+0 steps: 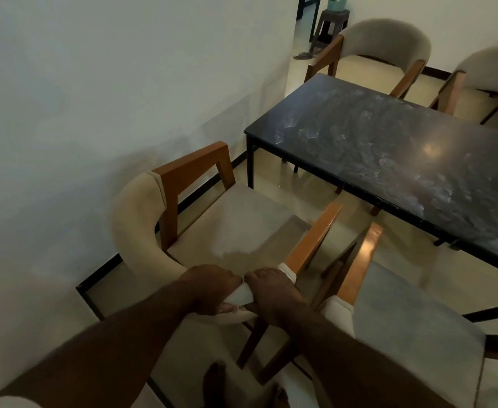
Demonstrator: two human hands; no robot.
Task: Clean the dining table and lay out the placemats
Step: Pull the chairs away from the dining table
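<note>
A dark marble dining table (389,148) with a black frame stands at the right, its top smeared with pale streaks. A beige upholstered chair (230,219) with wooden arms stands in front of me, pulled back from the table. Both my hands grip the curved top of its backrest (137,219): my left hand (212,290) and my right hand (271,293) sit side by side, fingers curled over the padded rim. No placemats are in view.
A second chair (412,322) stands close on the right, its wooden arm almost touching the first chair's arm. Two more chairs (386,48) sit across the table. A white wall runs along the left. A stool with a pot (334,16) stands in the far doorway.
</note>
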